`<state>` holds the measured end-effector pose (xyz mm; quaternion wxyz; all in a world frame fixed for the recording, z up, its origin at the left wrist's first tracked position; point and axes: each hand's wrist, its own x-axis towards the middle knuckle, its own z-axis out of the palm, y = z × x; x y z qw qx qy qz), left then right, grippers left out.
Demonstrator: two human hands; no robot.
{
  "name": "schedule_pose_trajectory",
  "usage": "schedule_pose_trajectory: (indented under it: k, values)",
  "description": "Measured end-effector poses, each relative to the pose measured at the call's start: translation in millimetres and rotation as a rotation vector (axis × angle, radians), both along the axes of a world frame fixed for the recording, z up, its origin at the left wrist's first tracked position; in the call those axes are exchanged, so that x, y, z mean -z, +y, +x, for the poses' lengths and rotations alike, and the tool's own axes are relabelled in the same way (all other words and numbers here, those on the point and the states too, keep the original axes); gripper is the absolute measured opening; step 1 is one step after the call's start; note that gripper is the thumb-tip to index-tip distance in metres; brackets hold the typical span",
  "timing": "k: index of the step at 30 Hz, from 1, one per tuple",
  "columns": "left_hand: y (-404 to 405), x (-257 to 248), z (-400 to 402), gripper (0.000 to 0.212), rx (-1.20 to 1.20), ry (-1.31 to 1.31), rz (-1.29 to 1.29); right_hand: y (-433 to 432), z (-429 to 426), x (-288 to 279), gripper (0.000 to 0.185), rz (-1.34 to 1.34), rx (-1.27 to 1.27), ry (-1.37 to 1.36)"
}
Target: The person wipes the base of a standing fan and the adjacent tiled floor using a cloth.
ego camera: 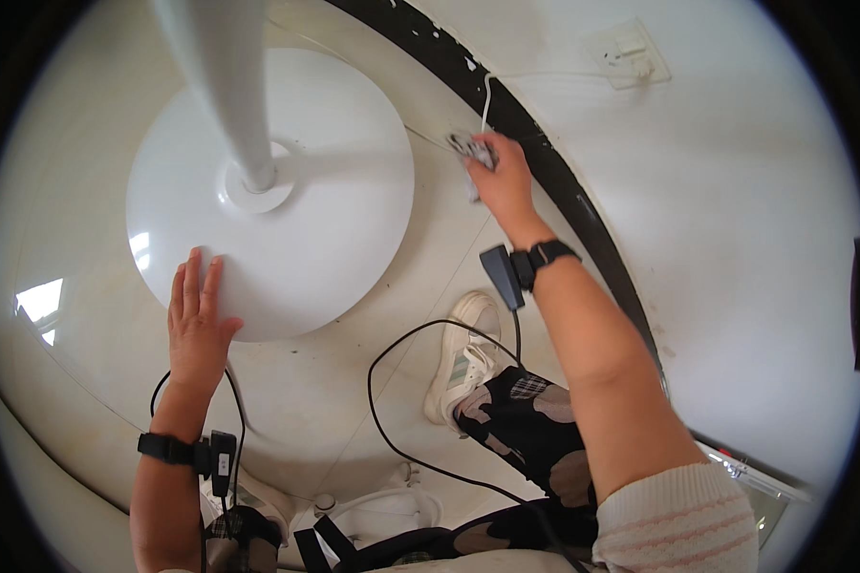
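A round, glossy white pedestal base (344,236) stands on the floor, with a white post (240,93) rising from a collar at its middle. Flat on the near left edge of that base lies my left hand (199,322), thumb apart from the fingers, holding nothing. To the right, beyond the base, my right hand (505,179) grips a crumpled grey and white cloth (473,152), blurred by motion. It is close to the foot of the wall. A white cable (486,104) comes down behind the cloth; whether the hand touches it I cannot tell.
A black baseboard (588,208) curves along the white wall (724,215). The cable leads from a wall socket (627,56). My white sneaker (466,358) is on the tiled floor (344,379). A black cord (376,408) loops from my right wrist device (503,276). Behind me lies a white object (387,512).
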<state>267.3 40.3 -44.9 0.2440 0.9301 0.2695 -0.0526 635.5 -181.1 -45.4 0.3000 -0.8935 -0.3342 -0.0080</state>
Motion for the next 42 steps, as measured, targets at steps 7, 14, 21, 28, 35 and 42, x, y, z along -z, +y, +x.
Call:
schedule_pose_trajectory:
  k: [7,14,21,28,35,42]
  values:
    - [-1.9,-4.2,4.3,0.088,0.033,-0.009,0.024,-12.8,-52.0,42.7,0.035,-0.156,-0.202,0.162]
    - [-6.2,-7.2,10.5,0.087,0.018,0.044,-0.024,-50.3,-11.0,11.5,0.032,-0.128,-0.311,0.419]
    - [-4.3,-6.7,9.0,0.090,0.028,0.027,0.012,40.8,78.5,44.1,0.036,-0.016,-0.069,-0.205]
    - [-6.1,-7.7,10.6,0.087,0.029,0.031,-0.027,38.6,67.6,62.5,0.044,-0.200,-0.081,0.110]
    - [-0.2,-7.2,3.5,0.082,0.050,0.017,-0.010,-3.8,32.6,3.7,0.035,0.237,0.042,0.673]
    - [-8.6,-5.7,11.6,0.084,0.054,-0.026,0.002,-87.1,53.5,77.0,0.044,-0.008,0.361,0.056]
